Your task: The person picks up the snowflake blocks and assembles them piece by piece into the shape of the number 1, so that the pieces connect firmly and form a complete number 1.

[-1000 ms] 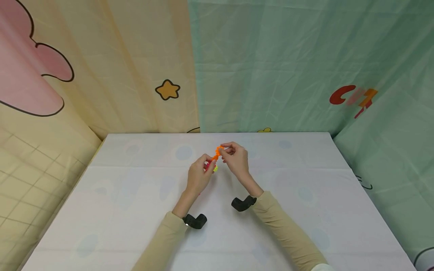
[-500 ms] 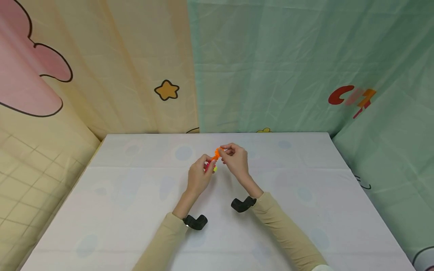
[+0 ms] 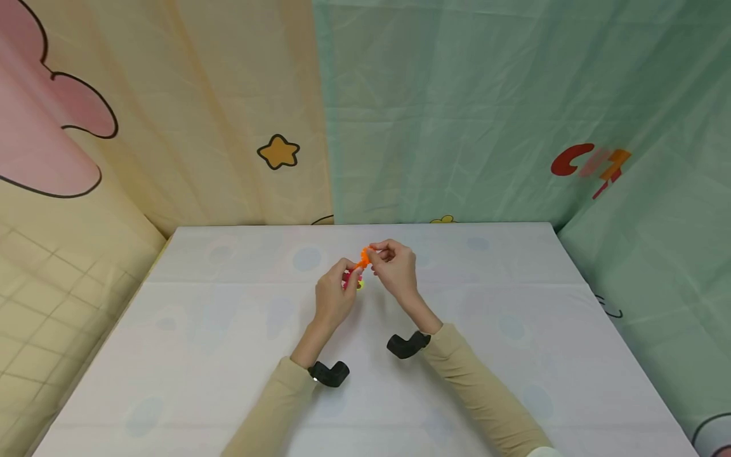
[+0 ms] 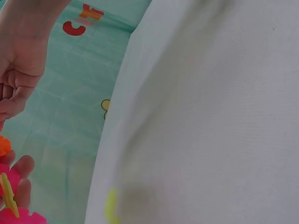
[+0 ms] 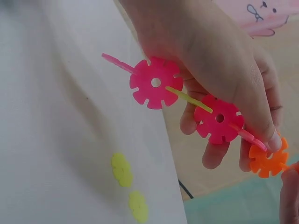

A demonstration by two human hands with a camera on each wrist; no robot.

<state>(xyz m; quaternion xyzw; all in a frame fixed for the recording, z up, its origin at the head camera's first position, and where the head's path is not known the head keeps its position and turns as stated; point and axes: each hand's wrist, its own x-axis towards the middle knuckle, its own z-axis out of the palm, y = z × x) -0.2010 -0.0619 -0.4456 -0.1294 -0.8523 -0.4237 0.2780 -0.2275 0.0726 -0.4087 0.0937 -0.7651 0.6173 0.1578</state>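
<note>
A chain of slotted plastic snowflake discs, several pink (image 5: pixel 156 83), with a yellow disc edge-on (image 5: pixel 189 99) between them, runs past my left hand (image 3: pixel 333 293). In the right wrist view, the left hand (image 5: pixel 219 60) pinches the chain by its thumb at an orange disc (image 5: pixel 267 157) at the end. My right hand (image 3: pixel 398 270) pinches another orange disc (image 3: pixel 367 255), which meets the chain edge-on. Only a fingertip of it shows at the right edge of the right wrist view. Its palm side (image 4: pixel 21 60) appears in the left wrist view.
Two loose yellow discs (image 5: pixel 122 170) lie on the white tablecloth (image 3: pixel 485 381) below the hands. Behind the table hang a cream curtain (image 3: pixel 228 114) and a green curtain (image 3: pixel 457 114). Each wrist carries a black camera mount (image 3: pixel 408 346).
Both hands keep nearly the same place and grip on the discs. The orange disc in the right hand shifts very slightly, and the head view swings a little to the right.
</note>
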